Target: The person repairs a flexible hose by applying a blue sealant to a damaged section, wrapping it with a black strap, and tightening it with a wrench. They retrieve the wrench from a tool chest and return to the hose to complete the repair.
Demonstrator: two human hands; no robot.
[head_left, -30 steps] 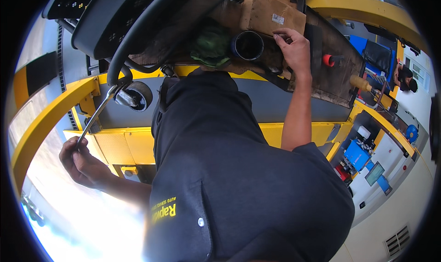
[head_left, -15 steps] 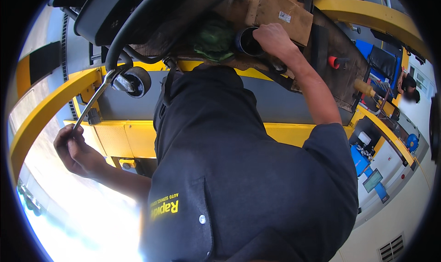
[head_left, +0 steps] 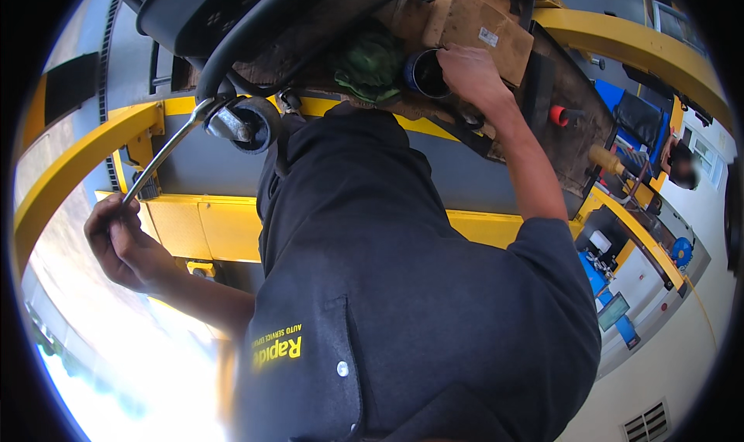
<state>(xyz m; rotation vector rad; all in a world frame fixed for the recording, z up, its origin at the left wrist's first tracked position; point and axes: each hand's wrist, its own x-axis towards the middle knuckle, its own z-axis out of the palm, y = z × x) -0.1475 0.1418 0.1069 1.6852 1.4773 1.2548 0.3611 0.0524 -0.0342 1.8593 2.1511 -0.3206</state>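
Observation:
My left hand [head_left: 122, 244] is closed around the lower end of a long metal wrench [head_left: 165, 154]. The wrench's upper head meets a curved black tube [head_left: 221, 62], just beside a caster wheel [head_left: 252, 126]. My right hand [head_left: 477, 78] is at the rim of a dark round can [head_left: 423, 75], fingers bent down over its edge. The fingertips are partly hidden, so whatever they grip does not show. Left of the can lies a crumpled dark green cloth [head_left: 368, 64]. Behind my right hand sits a worn cardboard box [head_left: 480, 30].
The can, cloth and box are on a stained brown surface [head_left: 577, 144], with a red-ended cylinder [head_left: 559, 116] and a yellowish bottle [head_left: 606, 160]. Yellow metal arms [head_left: 635, 35] curve along both sides. Another person [head_left: 682, 163] is at the far right.
The whole view has shifted slightly. My left hand still holds the wrench at the tube, and my right hand stays at the can with its fingers a little nearer the rim's right side.

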